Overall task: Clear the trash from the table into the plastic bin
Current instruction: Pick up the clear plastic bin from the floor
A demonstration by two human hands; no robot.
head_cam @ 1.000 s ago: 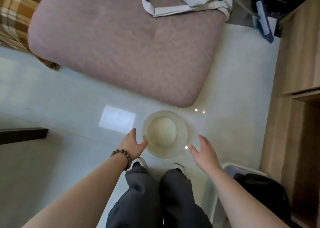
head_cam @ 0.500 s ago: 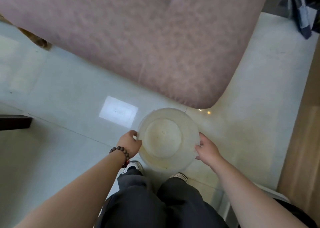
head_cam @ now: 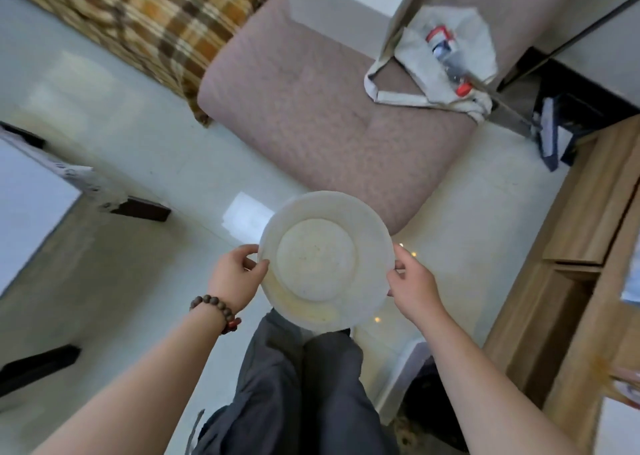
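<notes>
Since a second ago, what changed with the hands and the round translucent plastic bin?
Both hands closed on the round translucent plastic bin: the left hand took its left rim, the right hand its right rim, and they lifted it off the pale floor toward the camera. It stays empty and upright; the pink cushion lies as before.

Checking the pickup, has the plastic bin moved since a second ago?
Yes. The plastic bin stood on the floor by the pink cushion; left hand and right hand now hold it raised.
</notes>
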